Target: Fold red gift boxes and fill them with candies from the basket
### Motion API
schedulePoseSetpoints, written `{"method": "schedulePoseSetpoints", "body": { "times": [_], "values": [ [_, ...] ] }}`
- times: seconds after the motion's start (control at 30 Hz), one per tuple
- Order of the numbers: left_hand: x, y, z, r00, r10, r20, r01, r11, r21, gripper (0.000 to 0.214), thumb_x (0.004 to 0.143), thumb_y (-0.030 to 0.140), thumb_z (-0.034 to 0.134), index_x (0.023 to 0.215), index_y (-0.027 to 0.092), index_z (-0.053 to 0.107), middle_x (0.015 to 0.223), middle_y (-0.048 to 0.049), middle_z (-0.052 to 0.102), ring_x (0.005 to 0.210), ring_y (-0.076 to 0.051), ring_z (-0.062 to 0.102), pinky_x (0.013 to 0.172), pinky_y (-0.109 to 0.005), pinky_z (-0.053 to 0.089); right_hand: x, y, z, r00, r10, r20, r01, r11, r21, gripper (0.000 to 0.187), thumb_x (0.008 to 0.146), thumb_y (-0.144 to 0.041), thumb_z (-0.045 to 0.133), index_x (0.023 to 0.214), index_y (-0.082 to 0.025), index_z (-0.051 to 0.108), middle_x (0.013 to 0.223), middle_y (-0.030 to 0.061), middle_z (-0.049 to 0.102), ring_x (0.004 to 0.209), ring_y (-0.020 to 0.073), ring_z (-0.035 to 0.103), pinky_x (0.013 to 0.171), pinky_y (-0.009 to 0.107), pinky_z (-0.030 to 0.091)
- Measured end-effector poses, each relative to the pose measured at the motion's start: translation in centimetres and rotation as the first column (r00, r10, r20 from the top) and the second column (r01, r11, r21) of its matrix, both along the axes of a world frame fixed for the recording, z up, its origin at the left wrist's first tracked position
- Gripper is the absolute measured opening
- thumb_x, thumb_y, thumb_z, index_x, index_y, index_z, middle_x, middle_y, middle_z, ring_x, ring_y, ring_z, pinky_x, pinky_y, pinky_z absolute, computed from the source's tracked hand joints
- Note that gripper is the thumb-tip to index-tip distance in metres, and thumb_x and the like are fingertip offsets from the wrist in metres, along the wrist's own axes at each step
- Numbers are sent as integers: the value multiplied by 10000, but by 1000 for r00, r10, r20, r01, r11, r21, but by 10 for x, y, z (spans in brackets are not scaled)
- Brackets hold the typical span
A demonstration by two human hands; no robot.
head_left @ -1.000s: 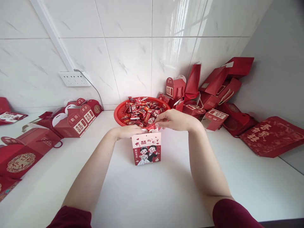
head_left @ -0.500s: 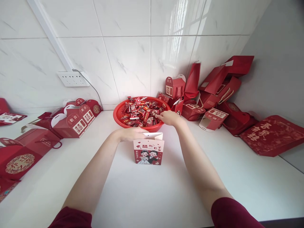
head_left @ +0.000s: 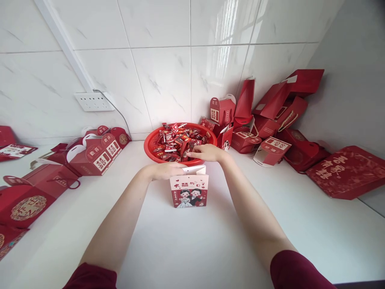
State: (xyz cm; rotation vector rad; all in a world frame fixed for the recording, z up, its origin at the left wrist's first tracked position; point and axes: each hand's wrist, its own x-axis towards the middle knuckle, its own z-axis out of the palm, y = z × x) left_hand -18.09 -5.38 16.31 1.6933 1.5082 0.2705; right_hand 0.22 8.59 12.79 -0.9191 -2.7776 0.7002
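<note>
A pink and red paper gift box (head_left: 190, 192) with a cartoon bride and groom stands upright on the white counter, its top open. My left hand (head_left: 165, 171) holds it by the rear left part of its rim; some of its fingers are hidden behind the rim. Just behind stands a red plastic basket (head_left: 149, 146) full of wrapped candies (head_left: 173, 140). Over the basket's front right side, my right hand (head_left: 207, 153) has its fingers curled together at a candy, with the fingertips among the wrappers.
Along the left side sit several red gift boxes (head_left: 96, 155), some with handles. More red boxes (head_left: 272, 150) are piled at the right against the wall. A large red box (head_left: 345, 172) lies at the far right. A socket strip (head_left: 94, 102) with a cable is on the tiled wall.
My right hand has shifted left over the candies, from the basket's right rim toward its front middle. My left hand stays on the gift box, which has hardly moved.
</note>
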Motion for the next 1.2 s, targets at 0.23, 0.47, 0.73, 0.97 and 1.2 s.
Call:
{"method": "schedulePoseSetpoints", "body": {
  "times": [0.23,0.47,0.73,0.97,1.2],
  "values": [
    [-14,-2,8,998,32,-53,-37,994,-101,530,824,412,552,1327,249,595,1276,-40,656,1174,-275,577,906,-277,469,17,7,4,910,269,-316,-346,913,-216,316,820,-357,652,1087,-191,686,1061,37,680,937,197,617,805,292,477],
    [-1,5,-4,996,72,49,-68,994,-88,451,797,311,543,1228,264,665,1146,12,713,1052,-242,635,839,-276,495,17,2,9,922,78,-380,-150,975,-163,195,787,-356,672,897,-198,704,813,17,672,801,209,606,721,317,489],
    [2,4,-3,997,57,45,-54,997,-56,438,780,305,539,1182,216,688,1101,-28,723,1031,-253,638,803,-281,498,25,-4,13,849,79,-522,-192,967,-166,225,823,-391,612,872,-171,609,758,-5,605,699,149,552,674,279,438],
    [4,-10,15,989,3,-145,30,974,225,378,828,514,596,1024,216,723,1033,-47,717,926,-241,653,746,-275,475,29,-28,37,705,19,-709,-116,989,-90,289,811,-456,687,828,-189,575,755,-6,565,694,146,523,643,277,424],
    [20,-17,21,948,145,284,-303,685,663,323,857,438,639,1048,179,666,1064,-59,688,942,-193,632,815,-274,499,18,-58,52,608,-49,-793,-301,909,-287,315,865,-486,666,849,-193,553,743,12,643,695,150,640,663,292,532]
  ]
}}
